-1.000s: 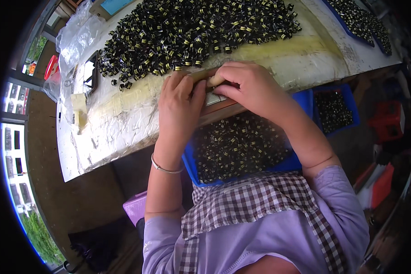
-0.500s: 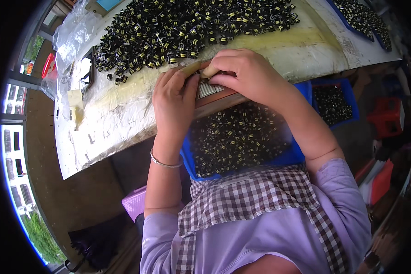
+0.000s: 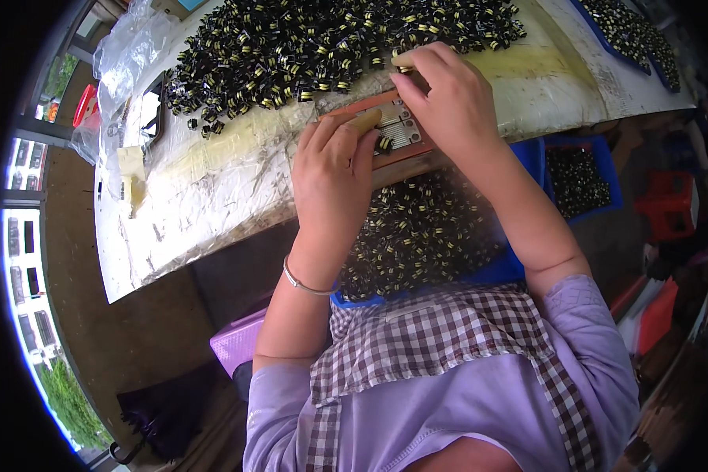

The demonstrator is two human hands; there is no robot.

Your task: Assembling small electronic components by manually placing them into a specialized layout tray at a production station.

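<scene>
Because the blue bin (image 3: 519,259) sits in my lap right under the table edge, finished black-and-yellow parts (image 3: 417,236) can drop straight down into it, and it is already well filled. Above it, at the near edge of the table (image 3: 212,197), lies the orange-framed grooved plate (image 3: 401,130), tilted a little toward me so I can see along its metal ribs.

My left hand (image 3: 334,169) rests on the near left part of that plate, fingers curled together, holding a tan wooden stick (image 3: 366,122) flat against the frame; I judge this steadies the plate and keeps the stick ready to press with. One small black-and-yellow part (image 3: 385,144) sits on the ribs just beside my left fingertips.

My right hand (image 3: 448,98) reaches over the far edge of the plate, fingertips pinched together where the loose heap (image 3: 330,39) begins. It seems closed on a piece from the heap, though my own fingers hide it, so I cannot tell for sure what is in the pinch.

Farther off, the heap spreads across the paper-covered tabletop, within a short reach. To the far left lies crumpled clear plastic (image 3: 122,55), to the far right a second blue tray (image 3: 629,31) of the same parts, and another small blue bin (image 3: 578,177) stands below the table at my right.
</scene>
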